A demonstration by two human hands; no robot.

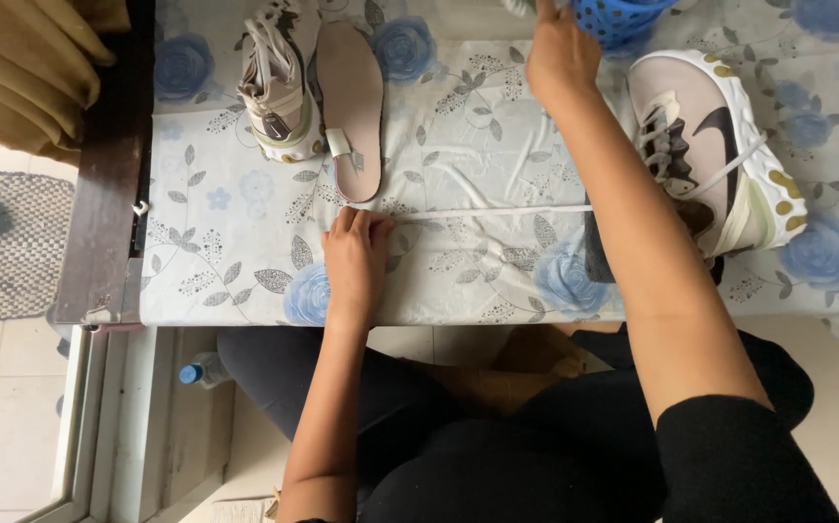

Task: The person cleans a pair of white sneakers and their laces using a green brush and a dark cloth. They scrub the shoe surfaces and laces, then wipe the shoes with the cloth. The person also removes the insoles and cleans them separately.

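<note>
Left hand: rests flat on the worktop, fingers together, pinning one end of the white shoelace.
Shoelace: limp, light, slides easily; best pinched near an end.
Insole: thin, bendy; lift by an edge.
Right hand: reaches the blue basket; its fingers are hidden, so the grip cannot be told.

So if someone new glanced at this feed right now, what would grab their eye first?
Probably the pale sneaker lying tilted at the right of the flowered tablecloth, laces loose. Next, the right hand reaching up to the blue basket at the far edge, while the left hand presses a white shoelace flat.
</note>
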